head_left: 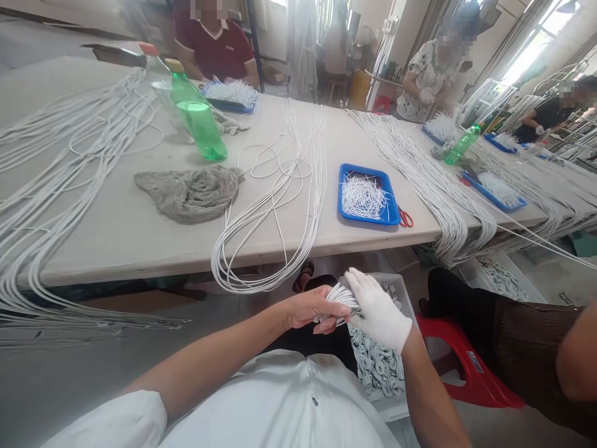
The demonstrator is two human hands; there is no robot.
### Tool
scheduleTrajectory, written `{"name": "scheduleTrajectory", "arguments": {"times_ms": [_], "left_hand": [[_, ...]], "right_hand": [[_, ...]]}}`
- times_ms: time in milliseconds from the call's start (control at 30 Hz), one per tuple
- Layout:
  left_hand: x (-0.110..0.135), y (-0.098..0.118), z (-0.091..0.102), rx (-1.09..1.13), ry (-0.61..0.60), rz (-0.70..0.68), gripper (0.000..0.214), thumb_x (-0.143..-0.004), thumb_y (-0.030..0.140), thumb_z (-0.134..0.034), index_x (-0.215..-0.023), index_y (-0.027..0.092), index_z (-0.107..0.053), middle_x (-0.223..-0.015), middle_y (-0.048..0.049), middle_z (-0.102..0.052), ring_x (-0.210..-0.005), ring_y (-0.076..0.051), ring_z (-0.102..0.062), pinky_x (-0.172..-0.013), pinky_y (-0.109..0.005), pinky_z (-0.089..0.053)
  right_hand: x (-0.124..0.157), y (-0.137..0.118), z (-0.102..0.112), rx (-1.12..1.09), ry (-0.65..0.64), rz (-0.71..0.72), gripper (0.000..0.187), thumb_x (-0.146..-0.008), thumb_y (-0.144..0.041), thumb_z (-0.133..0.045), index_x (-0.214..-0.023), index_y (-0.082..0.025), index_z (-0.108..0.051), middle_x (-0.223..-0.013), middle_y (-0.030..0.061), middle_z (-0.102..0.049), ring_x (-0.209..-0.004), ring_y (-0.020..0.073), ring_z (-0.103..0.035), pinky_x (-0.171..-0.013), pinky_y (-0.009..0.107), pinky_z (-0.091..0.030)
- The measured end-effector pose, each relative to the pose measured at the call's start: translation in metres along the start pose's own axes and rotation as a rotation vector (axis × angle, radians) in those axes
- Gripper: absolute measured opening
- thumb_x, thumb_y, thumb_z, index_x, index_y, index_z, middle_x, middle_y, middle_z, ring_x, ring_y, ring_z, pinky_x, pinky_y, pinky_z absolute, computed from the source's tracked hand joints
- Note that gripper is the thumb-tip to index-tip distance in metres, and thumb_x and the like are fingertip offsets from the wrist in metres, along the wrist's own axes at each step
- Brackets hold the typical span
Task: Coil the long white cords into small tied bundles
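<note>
Bare left hand [310, 311] and gloved right hand [377, 309] clench one white cord bundle [340, 302]; strand count unclear.

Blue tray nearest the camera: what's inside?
A pile of short white cords fills the blue tray; its dark floor shows at the far end, and elsewhere is covered.

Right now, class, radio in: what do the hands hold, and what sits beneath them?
Bare left hand, gloved right hand: both on white cord bundle. Plastic crate of looped cord directly below.
</note>
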State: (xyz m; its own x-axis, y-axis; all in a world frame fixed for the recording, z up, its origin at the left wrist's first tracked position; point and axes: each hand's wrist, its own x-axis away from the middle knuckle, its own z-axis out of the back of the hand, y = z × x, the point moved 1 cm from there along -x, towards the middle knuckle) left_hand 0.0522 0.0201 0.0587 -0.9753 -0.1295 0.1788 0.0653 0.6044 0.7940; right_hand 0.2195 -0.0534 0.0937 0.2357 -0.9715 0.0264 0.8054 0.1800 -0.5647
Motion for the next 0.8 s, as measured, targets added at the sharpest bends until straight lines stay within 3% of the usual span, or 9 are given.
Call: {"name": "scheduleTrajectory", "arguments": {"times_ms": [67,133,233,300,367,533,667,800], "left_hand": [[-0.001,0.001,-0.005,0.015,-0.050,0.048,0.023,-0.077,0.033,-0.067,-0.070,0.012,-0.062,-0.039,0.0039,-0.050,-0.029,-0.007,-0.036,-0.037,-0.021,-0.029],[0.000,0.004,-0.009,0.057,-0.078,0.045,0.025,-0.075,0.032,-0.068,-0.063,0.013,-0.058,-0.040,0.0032,-0.050,-0.029,-0.007,-0.035,-0.036,-0.022,-0.027],[0.001,0.009,-0.007,0.073,-0.003,-0.066,0.035,-0.076,0.033,-0.067,-0.051,0.014,-0.053,-0.038,0.0013,-0.050,-0.033,-0.008,-0.042,-0.047,-0.025,-0.039],[0.001,0.008,0.000,0.065,0.109,-0.166,0.035,-0.076,0.034,-0.067,-0.050,0.013,-0.054,-0.039,0.0012,-0.050,-0.039,-0.010,-0.048,-0.061,-0.028,-0.045],[0.001,0.004,0.006,0.040,0.197,-0.234,0.029,-0.073,0.032,-0.070,-0.055,0.013,-0.057,-0.042,0.0014,-0.052,-0.046,-0.012,-0.054,-0.065,-0.028,-0.046],[0.001,-0.018,0.003,-0.009,0.136,-0.235,0.028,-0.067,0.035,-0.075,-0.058,0.012,-0.061,-0.045,-0.0003,-0.054,-0.052,-0.014,-0.055,-0.071,-0.031,-0.048],[0.001,-0.030,-0.003,0.111,0.025,-0.222,0.033,-0.064,0.038,-0.076,-0.052,0.016,-0.055,-0.035,0.0059,-0.038,-0.046,-0.013,-0.048,-0.076,-0.038,-0.049],[-0.002,-0.032,0.004,0.156,0.122,-0.265,0.029,-0.065,0.033,-0.075,-0.056,0.015,-0.055,-0.036,0.0075,-0.038,-0.038,-0.008,-0.038,-0.064,-0.032,-0.048]], "right_hand": [[-0.005,-0.009,-0.002,-0.077,0.051,0.146,0.074,-0.073,-0.015,-0.061,-0.142,-0.018,-0.035,-0.151,0.0130,-0.030,-0.138,0.0287,-0.027,-0.113,0.048,-0.022],[-0.011,-0.010,-0.007,-0.319,0.032,0.179,0.066,-0.074,-0.015,-0.058,-0.138,-0.021,-0.040,-0.143,0.0101,-0.042,-0.130,0.0243,-0.040,-0.109,0.042,-0.032],[-0.019,-0.002,-0.016,-0.729,0.133,-0.050,0.047,-0.074,-0.018,-0.056,-0.121,-0.020,-0.052,-0.111,0.0057,-0.063,-0.097,0.0196,-0.063,-0.088,0.035,-0.050],[-0.021,0.001,-0.023,-0.911,0.263,-0.201,0.038,-0.072,-0.020,-0.058,-0.109,-0.019,-0.055,-0.094,0.0030,-0.066,-0.077,0.0170,-0.064,-0.073,0.031,-0.053],[-0.024,0.000,-0.027,-0.999,0.381,-0.245,0.036,-0.069,-0.019,-0.059,-0.105,-0.018,-0.055,-0.088,0.0020,-0.065,-0.071,0.0161,-0.063,-0.067,0.029,-0.052],[-0.031,-0.011,-0.032,-0.859,0.575,-0.162,0.043,-0.060,-0.009,-0.054,-0.102,-0.018,-0.058,-0.092,0.0027,-0.067,-0.085,0.0176,-0.064,-0.081,0.031,-0.050],[-0.036,-0.013,-0.040,-0.776,0.549,-0.129,0.038,-0.063,-0.010,-0.050,-0.098,-0.017,-0.060,-0.088,0.0033,-0.069,-0.083,0.0180,-0.066,-0.079,0.031,-0.052],[-0.033,-0.017,-0.044,-0.639,0.521,-0.182,0.034,-0.064,-0.012,-0.053,-0.096,-0.019,-0.063,-0.088,0.0031,-0.069,-0.082,0.0196,-0.066,-0.078,0.033,-0.054]]}}
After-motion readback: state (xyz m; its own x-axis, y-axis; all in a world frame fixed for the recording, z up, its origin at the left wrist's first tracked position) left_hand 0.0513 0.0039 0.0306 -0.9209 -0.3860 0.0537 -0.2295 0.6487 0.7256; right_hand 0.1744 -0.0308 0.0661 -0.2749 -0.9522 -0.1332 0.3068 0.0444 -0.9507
